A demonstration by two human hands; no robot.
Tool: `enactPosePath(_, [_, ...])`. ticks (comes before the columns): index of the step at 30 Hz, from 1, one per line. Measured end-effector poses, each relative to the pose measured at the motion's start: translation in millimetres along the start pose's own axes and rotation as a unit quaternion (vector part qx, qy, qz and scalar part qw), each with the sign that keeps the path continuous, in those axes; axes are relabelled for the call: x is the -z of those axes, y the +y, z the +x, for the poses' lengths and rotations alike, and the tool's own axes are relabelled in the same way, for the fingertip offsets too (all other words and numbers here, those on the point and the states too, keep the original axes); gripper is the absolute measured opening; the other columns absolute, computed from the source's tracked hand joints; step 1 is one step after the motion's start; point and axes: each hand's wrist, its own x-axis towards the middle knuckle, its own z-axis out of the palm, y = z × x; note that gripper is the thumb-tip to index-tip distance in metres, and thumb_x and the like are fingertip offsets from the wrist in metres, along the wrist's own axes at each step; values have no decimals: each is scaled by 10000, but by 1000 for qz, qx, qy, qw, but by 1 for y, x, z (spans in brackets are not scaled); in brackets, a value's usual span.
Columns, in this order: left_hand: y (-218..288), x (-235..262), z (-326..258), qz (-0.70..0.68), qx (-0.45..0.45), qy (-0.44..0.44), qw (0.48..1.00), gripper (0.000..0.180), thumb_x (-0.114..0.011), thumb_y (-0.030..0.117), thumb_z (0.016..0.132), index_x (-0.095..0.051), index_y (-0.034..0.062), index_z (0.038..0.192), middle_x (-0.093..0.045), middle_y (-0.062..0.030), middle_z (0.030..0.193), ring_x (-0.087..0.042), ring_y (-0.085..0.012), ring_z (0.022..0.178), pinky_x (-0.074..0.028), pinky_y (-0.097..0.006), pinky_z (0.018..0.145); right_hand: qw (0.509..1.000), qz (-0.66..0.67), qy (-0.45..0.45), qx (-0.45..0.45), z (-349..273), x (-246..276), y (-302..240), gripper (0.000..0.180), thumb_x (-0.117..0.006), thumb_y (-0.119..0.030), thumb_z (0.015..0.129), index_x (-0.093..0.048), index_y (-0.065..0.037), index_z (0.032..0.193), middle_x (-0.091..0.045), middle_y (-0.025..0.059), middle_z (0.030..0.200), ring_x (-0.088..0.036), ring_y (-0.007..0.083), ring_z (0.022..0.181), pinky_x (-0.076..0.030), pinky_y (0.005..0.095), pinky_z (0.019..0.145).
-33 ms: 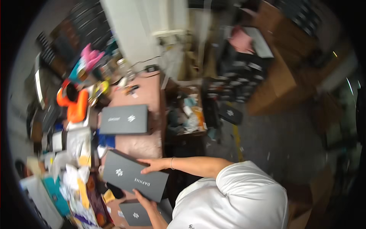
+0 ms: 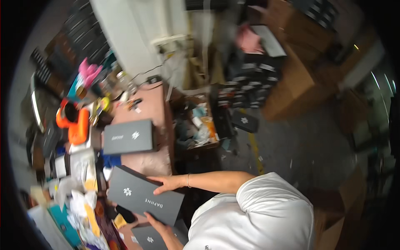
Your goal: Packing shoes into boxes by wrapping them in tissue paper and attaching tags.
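A dark grey shoebox (image 2: 137, 199) with a pale emblem and lettering on its lid is held between my two hands, slanted over the table's near part. My right hand (image 2: 167, 183) grips its far long edge, thumb lying on the lid. My left hand (image 2: 161, 230) holds the near edge; its thumb shows by the lid and the other fingers are hidden. Under and beside my left hand rests a second grey box (image 2: 148, 236), partly covered by the held one. A third grey box (image 2: 128, 136) lies farther off on the pinkish table (image 2: 154, 162).
Crumpled paper (image 2: 79, 200) and clutter fill the table's left side, with an orange tape dispenser-like tool (image 2: 78, 129) behind. Beyond the table's right edge stands an open carton (image 2: 196, 125) of scraps. Stacked boxes (image 2: 254, 83) and large brown cartons (image 2: 291, 91) stand farther right.
The view has swung slightly, so the table and background sit a little farther left. My hands keep the same hold on the shoebox.
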Motion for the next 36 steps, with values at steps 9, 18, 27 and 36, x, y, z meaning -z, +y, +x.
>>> enactPosePath(9, [-10, -119, -1, 103, 60, -229, 966, 677, -607, 457, 808, -457, 20, 1303, -590, -143, 1165, -602, -292, 1044, -523, -416, 879, 972, 47, 202, 107, -197, 52, -54, 971, -625, -470, 851, -67, -13, 1502, -172, 197, 1539, -149, 286, 1434, -153, 387, 1159])
enactPosePath(18, [-124, -321, -48, 190, 73, -427, 881, 669, -621, 395, 794, -394, 110, 1354, -530, -115, 1189, -557, -266, 1067, -492, -391, 894, 872, 87, 462, 136, -376, 109, -7, 928, -586, -504, 877, -94, -30, 1505, -169, 163, 1550, -149, 270, 1435, -161, 388, 1156])
enactPosePath(27, [-292, -526, -134, 261, 334, -451, 786, 651, -622, 494, 754, -516, 41, 1209, -571, -144, 1100, -566, -259, 997, -474, -370, 861, 746, 43, 636, 193, -624, 134, -43, 1157, -657, -673, 735, -66, -51, 1510, -133, 189, 1549, -250, 337, 1395, -273, 458, 1096])
enactPosePath(36, [-416, -652, -189, 296, 425, -568, 640, 765, -625, 512, 777, -379, 83, 1360, -501, -124, 1229, -509, -261, 1128, -457, -395, 918, 569, -148, 803, 99, -697, 123, -19, 1010, -683, -514, 809, -159, 33, 1477, -199, 180, 1535, -181, 291, 1426, -197, 401, 1135])
